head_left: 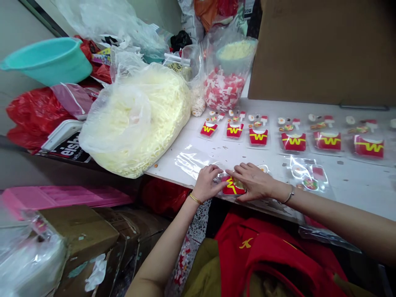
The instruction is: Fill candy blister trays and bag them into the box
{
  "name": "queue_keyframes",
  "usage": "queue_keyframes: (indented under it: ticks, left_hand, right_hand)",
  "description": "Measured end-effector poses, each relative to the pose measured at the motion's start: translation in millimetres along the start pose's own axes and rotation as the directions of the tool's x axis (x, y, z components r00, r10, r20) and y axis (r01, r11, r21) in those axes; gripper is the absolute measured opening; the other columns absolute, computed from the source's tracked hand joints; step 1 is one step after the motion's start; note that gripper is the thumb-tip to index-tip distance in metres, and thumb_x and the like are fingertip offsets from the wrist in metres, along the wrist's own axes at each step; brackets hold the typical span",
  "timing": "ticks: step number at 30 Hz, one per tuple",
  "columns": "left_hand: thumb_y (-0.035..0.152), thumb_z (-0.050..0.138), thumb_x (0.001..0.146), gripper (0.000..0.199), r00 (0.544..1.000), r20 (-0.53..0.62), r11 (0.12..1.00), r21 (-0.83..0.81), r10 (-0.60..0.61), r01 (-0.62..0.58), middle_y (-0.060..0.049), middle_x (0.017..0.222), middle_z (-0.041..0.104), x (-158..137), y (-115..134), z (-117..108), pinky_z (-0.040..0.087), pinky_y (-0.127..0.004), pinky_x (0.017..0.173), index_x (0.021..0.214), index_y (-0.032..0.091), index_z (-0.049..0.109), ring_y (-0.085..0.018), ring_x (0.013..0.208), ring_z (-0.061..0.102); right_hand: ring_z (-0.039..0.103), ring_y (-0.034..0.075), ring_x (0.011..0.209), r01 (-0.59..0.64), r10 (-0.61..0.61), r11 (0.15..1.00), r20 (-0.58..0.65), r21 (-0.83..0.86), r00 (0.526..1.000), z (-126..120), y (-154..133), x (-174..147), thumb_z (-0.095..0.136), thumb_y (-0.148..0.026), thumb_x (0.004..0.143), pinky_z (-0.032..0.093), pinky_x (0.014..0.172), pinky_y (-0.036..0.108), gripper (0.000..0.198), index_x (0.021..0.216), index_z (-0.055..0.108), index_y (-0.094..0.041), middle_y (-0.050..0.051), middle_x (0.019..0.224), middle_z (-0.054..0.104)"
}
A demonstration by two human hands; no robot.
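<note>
At the front edge of the table, a clear plastic packet with a red fries box [232,187] marked by a yellow zigzag lies between my hands. My left hand [208,183] is closed at its left side, thumb and fingers bent around the plastic. From the right, my right hand [256,180] grips the same packet, its index finger reaching across the top edge and its thumb near the bottom. My palm and fingers hide part of the contents. An empty-looking clear bag [188,161] lies just beyond my left hand.
A row of similar packets [293,141] runs along the table. Another clear packet [309,175] lies beside my right forearm. A large bag of pale yellow pieces [161,107] bulges at left, with a bag of red-and-white pieces [224,88] behind. A cardboard box [321,53] stands at back right.
</note>
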State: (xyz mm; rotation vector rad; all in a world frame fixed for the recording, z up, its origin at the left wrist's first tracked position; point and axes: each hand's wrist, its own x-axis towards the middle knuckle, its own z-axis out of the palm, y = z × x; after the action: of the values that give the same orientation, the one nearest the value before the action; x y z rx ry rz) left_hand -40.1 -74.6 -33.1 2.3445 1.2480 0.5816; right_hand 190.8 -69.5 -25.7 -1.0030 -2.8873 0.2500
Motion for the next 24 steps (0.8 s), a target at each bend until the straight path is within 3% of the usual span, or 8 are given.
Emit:
queue_keyframes:
  ticks: [3, 8, 11, 14, 17, 24]
  left_hand:
    - [0.035, 0.064, 0.077, 0.060, 0.999, 0.020, 0.987, 0.157, -0.039, 0.036, -0.012, 0.130, 0.051, -2.8, 15.2, 5.6, 0.043, -0.044, 0.098, 0.132, 0.021, 0.045, -0.028, 0.117, 0.049]
    - [0.015, 0.049, 0.081, 0.049, 0.994, -0.046, 0.936, 0.335, -0.100, 0.109, -0.010, 0.127, 0.055, -5.0, 23.6, 15.6, 0.041, -0.038, 0.099, 0.130, 0.017, 0.044, -0.023, 0.117, 0.050]
    - [0.021, 0.054, 0.081, 0.036, 0.967, -0.144, 0.871, 0.421, -0.210, 0.252, -0.010, 0.114, 0.060, -14.1, 21.5, 9.4, 0.040, -0.040, 0.091, 0.117, 0.018, 0.053, -0.025, 0.109, 0.052]
    - [0.029, 0.052, 0.085, 0.014, 0.932, -0.138, 0.800, 0.482, -0.334, 0.358, -0.008, 0.087, 0.063, -27.4, 18.2, 3.9, 0.037, -0.039, 0.080, 0.085, 0.018, 0.060, -0.024, 0.091, 0.055]
    - [0.024, 0.044, 0.090, 0.023, 0.939, -0.061, 0.831, 0.449, -0.340, 0.330, -0.005, 0.076, 0.062, -35.9, 17.0, 6.4, 0.032, -0.036, 0.077, 0.072, 0.018, 0.056, -0.019, 0.082, 0.055]
    - [0.020, 0.048, 0.086, 0.017, 0.969, 0.005, 0.898, 0.378, -0.246, 0.226, -0.005, 0.081, 0.065, -27.4, 47.5, 25.4, 0.029, -0.036, 0.079, 0.072, 0.017, 0.058, -0.020, 0.085, 0.056]
  right_hand:
    - [0.049, 0.029, 0.092, -0.036, 0.036, 0.999, -0.021, -0.005, 0.999, 3.9, -4.9, -1.3, 0.062, -0.066, 0.069, 0.036, 0.077, 0.038, 0.088, 0.136, 0.044, -0.011, 0.015, 0.103, 0.056]
    - [0.049, 0.030, 0.092, -0.106, 0.105, 0.994, -0.070, -0.007, 0.992, 11.9, -12.7, -3.6, 0.058, -0.068, 0.072, 0.035, 0.075, 0.038, 0.086, 0.135, 0.044, -0.012, 0.014, 0.102, 0.057]
    - [0.049, 0.030, 0.094, -0.136, 0.135, 0.991, -0.079, -0.005, 0.988, 12.9, -14.8, -3.3, 0.057, -0.068, 0.072, 0.034, 0.076, 0.038, 0.085, 0.136, 0.044, -0.013, 0.014, 0.104, 0.057]
    - [0.049, 0.031, 0.096, -0.190, 0.189, 0.982, -0.080, -0.009, 0.979, 12.6, -15.6, -1.2, 0.058, -0.067, 0.072, 0.033, 0.076, 0.038, 0.085, 0.138, 0.043, -0.015, 0.014, 0.105, 0.057]
    - [0.049, 0.032, 0.097, -0.266, 0.265, 0.964, -0.072, -0.018, 0.962, 12.8, -17.0, 2.9, 0.055, -0.069, 0.073, 0.033, 0.076, 0.039, 0.086, 0.140, 0.040, -0.017, 0.015, 0.106, 0.057]
    - [0.049, 0.035, 0.101, -0.392, 0.391, 0.920, -0.084, 0.001, 0.916, 10.9, -21.5, 12.9, 0.056, -0.066, 0.075, 0.036, 0.078, 0.043, 0.085, 0.142, 0.038, -0.017, 0.018, 0.111, 0.056]
